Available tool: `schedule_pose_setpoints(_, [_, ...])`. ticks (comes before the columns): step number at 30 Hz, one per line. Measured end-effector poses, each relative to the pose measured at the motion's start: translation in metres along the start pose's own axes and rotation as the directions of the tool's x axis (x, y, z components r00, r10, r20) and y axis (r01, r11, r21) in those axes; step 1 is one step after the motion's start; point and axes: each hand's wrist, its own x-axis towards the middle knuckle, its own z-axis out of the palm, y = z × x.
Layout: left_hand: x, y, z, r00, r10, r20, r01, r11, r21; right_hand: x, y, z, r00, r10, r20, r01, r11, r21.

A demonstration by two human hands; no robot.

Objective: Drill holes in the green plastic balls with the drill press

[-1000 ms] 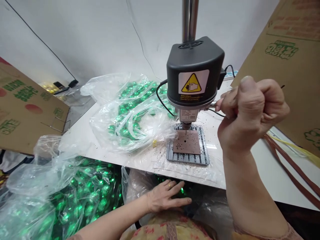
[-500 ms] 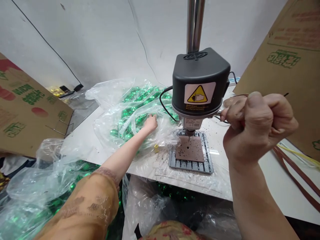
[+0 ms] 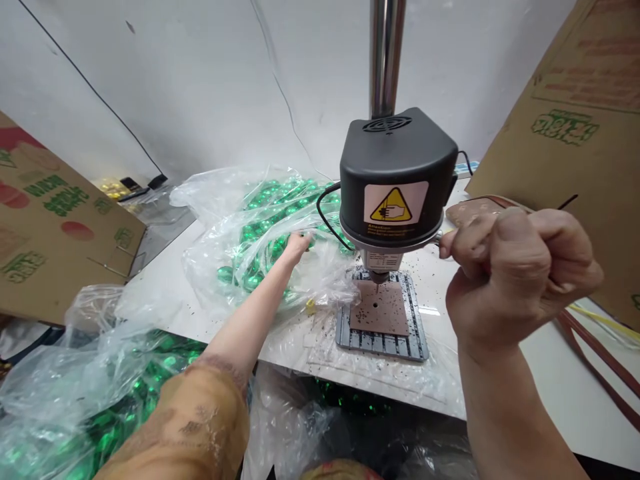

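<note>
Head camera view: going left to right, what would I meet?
Printed cardboard box → left hand at the clear plastic bag of shiny green balls → black drill press → right hand → brown straps.

1. Right hand (image 3: 520,277), four o'clock from the black drill head (image 3: 397,170), grips its lever (image 3: 437,239).
2. Left hand (image 3: 297,247), eight o'clock, is at green balls (image 3: 270,213) in a clear bag (image 3: 327,263).
3. Slotted base (image 3: 383,343), six o'clock.
</note>
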Motion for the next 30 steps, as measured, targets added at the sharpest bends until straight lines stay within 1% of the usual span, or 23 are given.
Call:
schedule_pose_setpoints(2, [-0.023, 0.004, -0.012, 0.999, -0.037, 0.040, 0.041, 0.992, -0.115, -0.001, 0.000, 0.000, 1.000, -0.011, 0.010, 0.011, 1.000, 0.012])
schedule_pose_setpoints(4, [-0.055, 0.011, -0.023, 0.993, -0.060, 0.102, 0.088, 0.950, -0.299, -0.002, 0.001, 0.000, 1.000, -0.011, 0.010, 0.011, 1.000, 0.025])
schedule_pose_setpoints(6, [-0.092, 0.021, -0.030, 0.987, -0.050, 0.156, 0.127, 0.835, -0.536, -0.002, 0.002, 0.000, 1.000, -0.004, -0.010, 0.004, 1.000, 0.027])
schedule_pose_setpoints(7, [-0.112, 0.027, -0.030, 0.984, -0.032, 0.173, 0.135, 0.767, -0.627, -0.002, 0.002, 0.000, 1.000, -0.001, -0.021, 0.001, 1.000, 0.025])
schedule_pose_setpoints(8, [-0.132, 0.033, -0.029, 0.980, -0.013, 0.197, 0.148, 0.706, -0.693, -0.002, 0.003, 0.000, 1.000, 0.002, -0.028, -0.001, 1.000, 0.022])
schedule_pose_setpoints(9, [-0.151, 0.038, -0.026, 0.970, -0.002, 0.244, 0.187, 0.648, -0.738, -0.002, 0.003, 0.000, 1.000, 0.000, -0.029, 0.001, 1.000, 0.024])
schedule_pose_setpoints(12, [-0.197, 0.046, -0.007, 0.908, -0.003, 0.418, 0.366, 0.490, -0.791, -0.001, 0.004, 0.000, 1.000, -0.018, 0.003, 0.018, 0.999, 0.039])
schedule_pose_setpoints(13, [-0.208, 0.045, 0.001, 0.891, -0.008, 0.454, 0.406, 0.462, -0.788, -0.001, 0.004, -0.001, 1.000, -0.027, 0.013, 0.027, 0.999, 0.043])
schedule_pose_setpoints(14, [-0.215, 0.043, 0.010, 0.881, -0.012, 0.472, 0.424, 0.460, -0.780, 0.000, 0.004, -0.001, 0.999, -0.038, 0.020, 0.037, 0.998, 0.047])
schedule_pose_setpoints(15, [-0.220, 0.040, 0.018, 0.881, -0.012, 0.473, 0.418, 0.486, -0.768, 0.000, 0.004, -0.001, 0.999, -0.043, 0.027, 0.042, 0.998, 0.052])
schedule_pose_setpoints(16, [-0.222, 0.035, 0.026, 0.889, -0.004, 0.458, 0.389, 0.532, -0.752, 0.000, 0.004, -0.002, 0.998, -0.042, 0.036, 0.040, 0.997, 0.060])
schedule_pose_setpoints(18, [-0.218, 0.026, 0.041, 0.919, 0.037, 0.393, 0.280, 0.639, -0.716, 0.000, 0.004, -0.003, 0.998, -0.030, 0.051, 0.026, 0.997, 0.078])
schedule_pose_setpoints(20, [-0.207, 0.018, 0.053, 0.951, 0.084, 0.298, 0.153, 0.708, -0.690, -0.001, 0.004, -0.003, 0.998, -0.006, 0.057, 0.002, 0.997, 0.081])
schedule_pose_setpoints(22, [-0.193, 0.013, 0.063, 0.973, 0.109, 0.203, 0.057, 0.740, -0.670, -0.002, 0.003, -0.003, 0.998, 0.005, 0.065, -0.010, 0.997, 0.074])
schedule_pose_setpoints(25, [-0.175, 0.008, 0.072, 0.988, 0.120, 0.096, -0.034, 0.780, -0.625, -0.002, 0.001, -0.003, 0.997, 0.007, 0.082, -0.012, 0.997, 0.070])
schedule_pose_setpoints(27, [-0.169, 0.006, 0.076, 0.988, 0.136, 0.070, -0.067, 0.798, -0.599, -0.003, 0.000, -0.004, 0.996, 0.014, 0.089, -0.020, 0.998, 0.061])
schedule_pose_setpoints(30, [-0.166, 0.001, 0.079, 0.982, 0.160, 0.103, -0.072, 0.813, -0.578, -0.004, -0.001, -0.004, 0.994, 0.036, 0.103, -0.041, 0.998, 0.045])
